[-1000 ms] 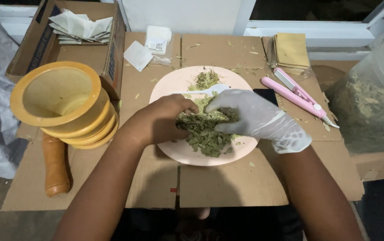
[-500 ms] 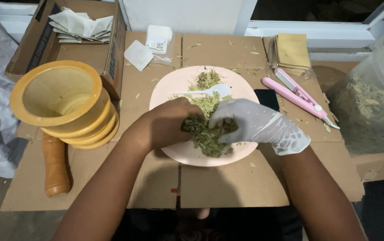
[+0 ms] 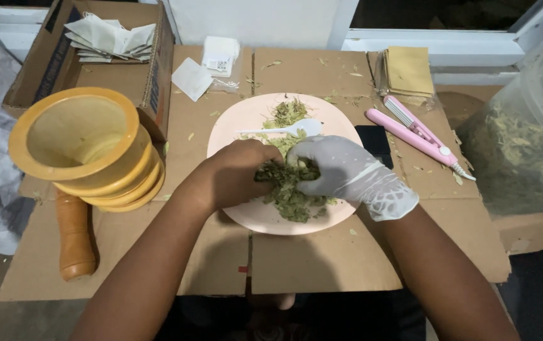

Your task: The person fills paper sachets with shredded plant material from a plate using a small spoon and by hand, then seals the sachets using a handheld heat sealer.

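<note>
**Entry: dried green leaves being worked by hand on a pink plate**

1. Your left hand (image 3: 236, 173), bare: fingers curled in, pinching the near-left side of the clump of dried leaves (image 3: 290, 186).
2. Your right hand (image 3: 341, 170), in a thin pale glove: fingers bent over and closed on the same clump from the other side. The two hands meet over it.
3. Leaves: heaped on the near half of the pink plate (image 3: 252, 218), a smaller loose patch toward the far rim. Step in hand, by my judgement: pulling or crumbling the clump apart between the fingers.
4. White plastic spoon (image 3: 290, 129): lying on the plate beyond your hands, untouched.
5. Next move, as a judgement: keep both grips over the plate so fragments fall onto it, not onto the cardboard (image 3: 322, 265).
6. Left: yellow mortar (image 3: 85, 148), wooden pestle (image 3: 75, 237) lying beside it.
7. Right: pink handled tool (image 3: 420, 132), clear tub of leaves (image 3: 524, 139).
8. Far: box of folded paper sachets (image 3: 110, 38).
</note>
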